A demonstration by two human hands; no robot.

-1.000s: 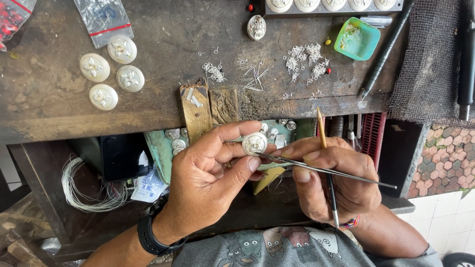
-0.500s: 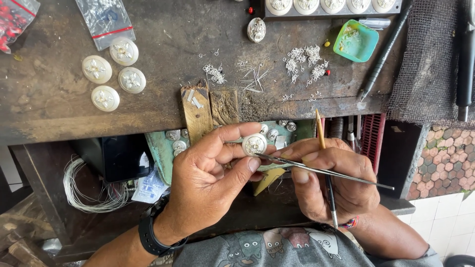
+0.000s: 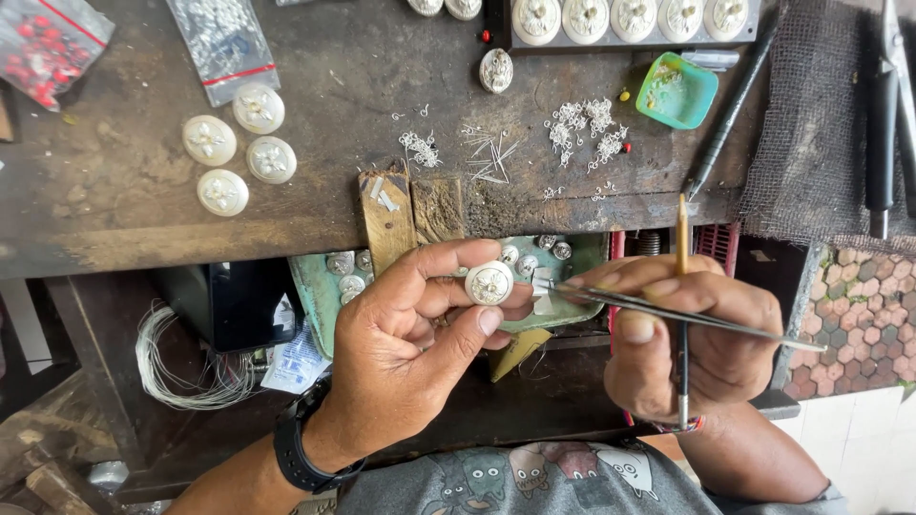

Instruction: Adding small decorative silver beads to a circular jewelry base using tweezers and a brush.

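Silver filigree covers the face of the round white disc [image 3: 489, 283], which the left hand [image 3: 405, 353] pinches by its edge between thumb and fingertips, face up, just below the front edge of the wooden workbench [image 3: 124, 205]. A black watch [image 3: 298, 448] sits on that wrist.

Just right of the disc, the right hand [image 3: 701, 339] is clenched around thin metal tweezers [image 3: 668, 310]. Their tips point left and stop a little short of the disc, apart from it, over the pale green tray [image 3: 310, 286] that sticks out under the bench edge. The same hand also grips a slim brush [image 3: 681, 315] with a yellow handle, standing nearly upright across the tweezers. Whether the tweezer tips hold anything is too small to tell.

Small round silver pieces [image 3: 345, 272] lie in the tray behind the disc. On the bench above the disc are two worn wooden pegs [image 3: 412, 212], then scattered bits of silver wire [image 3: 496, 153] and curled silver ornaments [image 3: 584, 129]. Up and left of the disc lie four more white discs [image 3: 239, 148] in a cluster. Up and right of it stands a small green dish [image 3: 677, 91], with a dark pen-like tool [image 3: 727, 110] just beside it. A coil of thin wire [image 3: 186, 367] hangs under the bench, left of the left hand.
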